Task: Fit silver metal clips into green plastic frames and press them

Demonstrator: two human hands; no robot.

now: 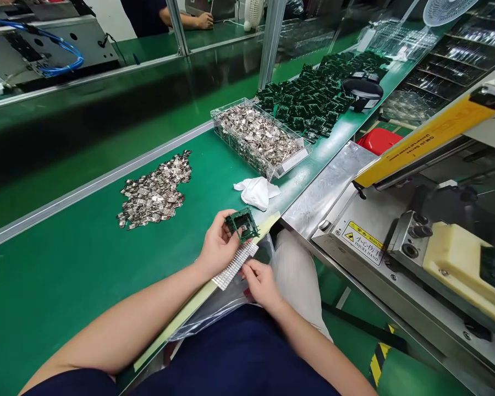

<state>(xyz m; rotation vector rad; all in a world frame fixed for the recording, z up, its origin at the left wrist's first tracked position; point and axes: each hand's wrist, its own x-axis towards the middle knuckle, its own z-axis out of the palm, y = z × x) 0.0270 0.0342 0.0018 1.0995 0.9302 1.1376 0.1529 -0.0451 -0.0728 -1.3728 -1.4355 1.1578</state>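
Held between the thumb and fingers of my left hand is a small dark green square frame with an open middle, tilted up over the bench edge. A sheet of small silvery squares lies just beneath it at the edge. My right hand is closed in a pinch beside that sheet's right side; what is between its fingertips is too small to tell. Beyond my left hand, a loose heap of small metal pieces covers part of the green bench top. A crumpled white cloth rests past the green frame.
A clear tray full of metal pieces stands ahead, with many dark green frames piled behind it. Pale yellow tape runs along the bench edge. At right is a machine with a hand-injury warning label. A co-worker's hand shows at the back.
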